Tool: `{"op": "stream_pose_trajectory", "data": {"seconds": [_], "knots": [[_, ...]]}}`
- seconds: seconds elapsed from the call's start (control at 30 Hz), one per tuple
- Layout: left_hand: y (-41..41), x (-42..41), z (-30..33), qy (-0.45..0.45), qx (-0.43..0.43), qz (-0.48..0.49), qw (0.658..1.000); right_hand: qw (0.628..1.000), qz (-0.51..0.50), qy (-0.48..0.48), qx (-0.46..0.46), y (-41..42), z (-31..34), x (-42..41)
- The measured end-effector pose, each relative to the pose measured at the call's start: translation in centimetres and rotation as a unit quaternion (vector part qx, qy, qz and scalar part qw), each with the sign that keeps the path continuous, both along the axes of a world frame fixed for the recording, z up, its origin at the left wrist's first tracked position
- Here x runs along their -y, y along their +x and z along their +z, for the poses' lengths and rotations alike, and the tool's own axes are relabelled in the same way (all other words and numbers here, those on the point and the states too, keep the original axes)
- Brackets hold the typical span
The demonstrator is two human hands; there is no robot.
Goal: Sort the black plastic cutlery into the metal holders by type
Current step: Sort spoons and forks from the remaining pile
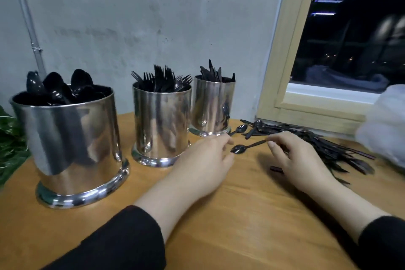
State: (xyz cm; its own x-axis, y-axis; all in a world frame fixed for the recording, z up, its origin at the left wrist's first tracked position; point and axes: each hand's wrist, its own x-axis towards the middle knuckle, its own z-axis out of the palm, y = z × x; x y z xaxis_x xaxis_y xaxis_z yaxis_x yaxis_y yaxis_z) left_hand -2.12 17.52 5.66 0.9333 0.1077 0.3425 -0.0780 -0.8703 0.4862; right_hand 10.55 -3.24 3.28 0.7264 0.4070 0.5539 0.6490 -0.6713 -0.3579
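Three shiny metal holders stand in a row on the wooden table [241, 215]. The big left holder [72, 142] is full of black spoons, the middle holder [162, 125] has forks, and the smaller right holder [212, 105] has knives. A pile of loose black cutlery [328, 149] lies at the right. My right hand [300, 160] pinches the handle end of a small black spoon [241, 148], held just above the table. My left hand [206, 160] is next to the spoon's bowl, with thumb and forefinger apart on either side of it.
Another small spoon [240, 129] lies by the knife holder's base. A dark piece [276, 169] pokes out under my right hand. Green leaves [8, 142] sit at the left edge, a white bag [385, 125] at the right, and a window frame [306, 112] behind the pile.
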Motion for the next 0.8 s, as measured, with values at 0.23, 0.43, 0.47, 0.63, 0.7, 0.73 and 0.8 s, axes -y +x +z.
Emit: {"op": "stream_pose_trajectory", "data": {"seconds": [0.23,0.43,0.47,0.63,0.7,0.73,0.8], "knots": [[8.8,1.9,-3.4,0.162,-0.041,0.002,0.986,0.999,-0.002,-0.038,-0.035,1.4,-1.5,1.6],[13.1,2.6,-4.7,0.194,-0.034,-0.018,0.980,0.995,0.039,-0.084,-0.022,2.7,-2.4,0.7],[13.3,2.6,-4.8,0.202,-0.031,-0.028,0.978,0.995,0.040,-0.091,-0.023,3.0,-2.5,0.7],[12.7,3.3,-4.3,0.118,0.027,-0.057,0.991,0.992,0.040,-0.116,-0.025,3.3,-3.1,0.7],[12.1,3.7,-3.9,0.066,0.063,-0.075,0.993,0.991,0.023,-0.134,-0.013,3.2,-3.0,0.6],[11.8,4.0,-3.8,0.044,0.071,-0.084,0.993,0.991,0.011,-0.135,-0.001,3.1,-2.9,0.6],[11.1,4.4,-3.4,0.000,0.083,-0.098,0.992,0.993,-0.009,-0.115,0.037,2.8,-2.5,0.7]]}}
